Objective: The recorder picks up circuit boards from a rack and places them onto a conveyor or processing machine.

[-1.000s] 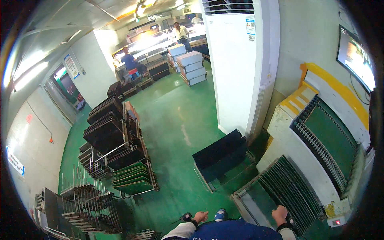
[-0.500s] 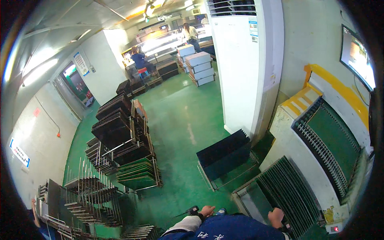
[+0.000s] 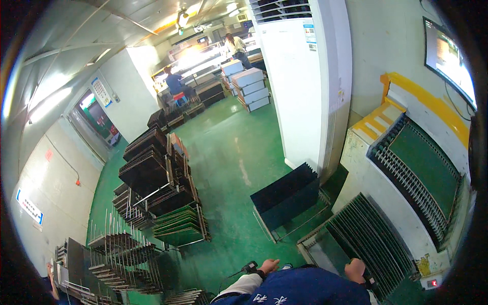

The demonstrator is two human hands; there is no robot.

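Green factory floor | left hand (image 3: 268,265) loosely curled, empty | right hand (image 3: 355,267) fisted, contents unclear, near slotted rack (image 3: 367,240) | thin stiff panels likely edge-gripped

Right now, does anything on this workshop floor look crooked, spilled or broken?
Nothing looks spilled or broken. The dark panels stacked in the racks on the left lean at uneven angles, and the green floor has a pale scuffed streak. Both hands, left hand and right hand, are low and hold nothing.
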